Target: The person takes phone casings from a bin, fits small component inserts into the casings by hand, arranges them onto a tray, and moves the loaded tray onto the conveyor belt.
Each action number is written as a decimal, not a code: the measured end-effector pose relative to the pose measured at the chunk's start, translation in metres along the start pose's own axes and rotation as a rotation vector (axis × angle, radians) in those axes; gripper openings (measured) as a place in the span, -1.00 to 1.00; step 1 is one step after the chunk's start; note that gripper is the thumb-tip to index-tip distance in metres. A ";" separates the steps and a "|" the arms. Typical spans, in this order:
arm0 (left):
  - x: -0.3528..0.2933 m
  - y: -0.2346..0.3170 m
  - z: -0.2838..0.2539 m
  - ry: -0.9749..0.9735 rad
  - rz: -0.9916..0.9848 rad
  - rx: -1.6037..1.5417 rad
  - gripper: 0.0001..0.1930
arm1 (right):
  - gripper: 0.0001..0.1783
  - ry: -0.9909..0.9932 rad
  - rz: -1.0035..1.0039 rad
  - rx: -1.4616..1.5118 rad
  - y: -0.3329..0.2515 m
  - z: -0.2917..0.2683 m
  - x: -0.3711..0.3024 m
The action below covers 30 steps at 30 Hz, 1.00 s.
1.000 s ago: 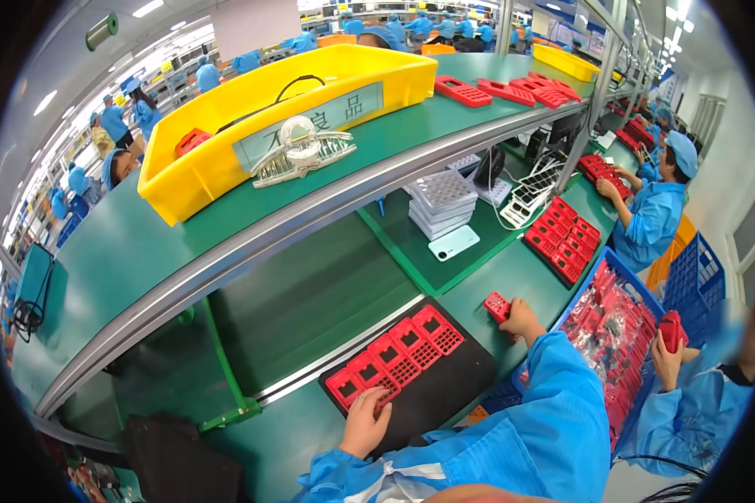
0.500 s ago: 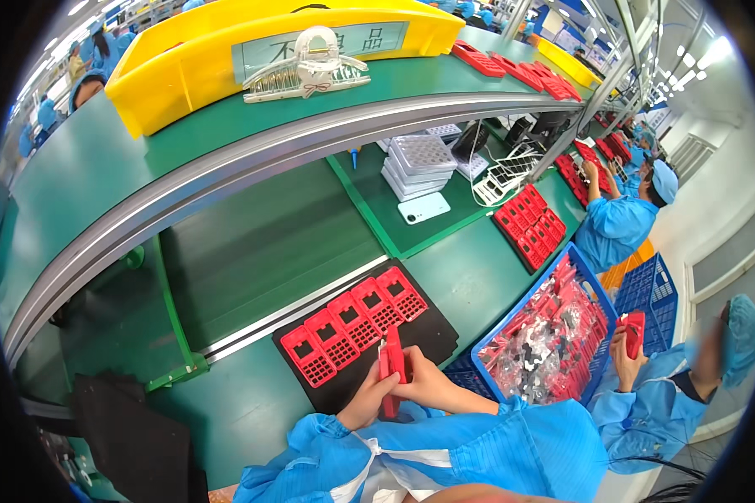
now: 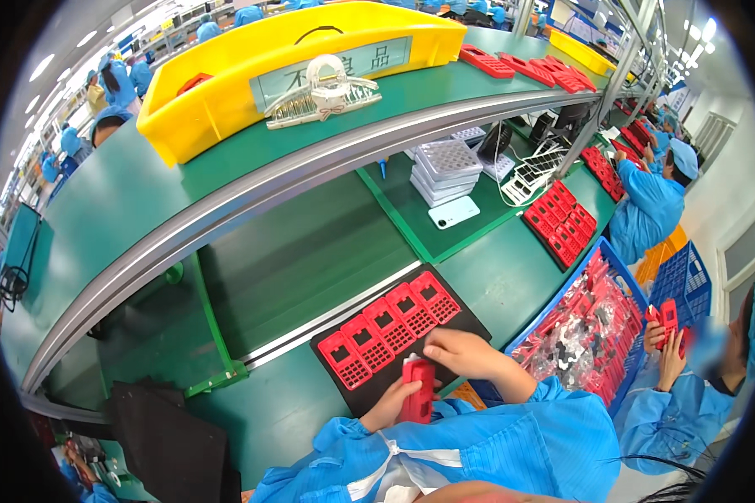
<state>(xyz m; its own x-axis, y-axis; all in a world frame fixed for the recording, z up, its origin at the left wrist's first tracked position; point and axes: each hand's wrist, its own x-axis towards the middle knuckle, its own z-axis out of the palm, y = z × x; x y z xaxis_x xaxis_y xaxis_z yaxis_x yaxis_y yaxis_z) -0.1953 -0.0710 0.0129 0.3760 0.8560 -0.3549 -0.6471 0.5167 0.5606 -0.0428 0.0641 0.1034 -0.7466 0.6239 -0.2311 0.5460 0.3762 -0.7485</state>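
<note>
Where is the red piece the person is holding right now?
In the head view, the red piece is low in the middle, held by the left hand and touched by the right hand, just in front of the black mat with its row of red pieces.

Bare hands (image 3: pixel 466 356) emerge from loose, bright blue smock sleeves.

I see a factory assembly line: long green conveyor belt (image 3: pixel 310 251), blue-smocked workers (image 3: pixel 654 201), trays of red plastic casings (image 3: pixel 562 222)
</note>
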 end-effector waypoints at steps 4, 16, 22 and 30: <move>0.000 -0.007 0.005 -0.259 -0.104 -0.010 -0.39 | -0.83 -0.341 -0.160 0.420 0.011 0.011 -0.004; -0.008 0.005 0.016 0.048 0.069 -0.223 -0.39 | -0.79 1.116 0.350 -0.380 0.189 -0.075 -0.101; 0.016 0.025 0.030 0.242 0.252 -0.103 -0.45 | -0.76 1.132 0.519 -0.513 0.237 -0.041 -0.131; 0.034 0.037 0.067 0.320 0.477 0.100 -0.44 | -0.71 0.078 0.224 1.171 0.063 0.053 -0.039</move>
<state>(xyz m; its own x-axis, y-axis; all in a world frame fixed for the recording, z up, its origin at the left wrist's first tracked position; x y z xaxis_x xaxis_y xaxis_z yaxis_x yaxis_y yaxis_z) -0.1614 -0.0214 0.0716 -0.1711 0.9541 -0.2457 -0.6241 0.0880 0.7764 0.0005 0.0269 0.0323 -0.6316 0.6512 -0.4208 -0.0471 -0.5740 -0.8175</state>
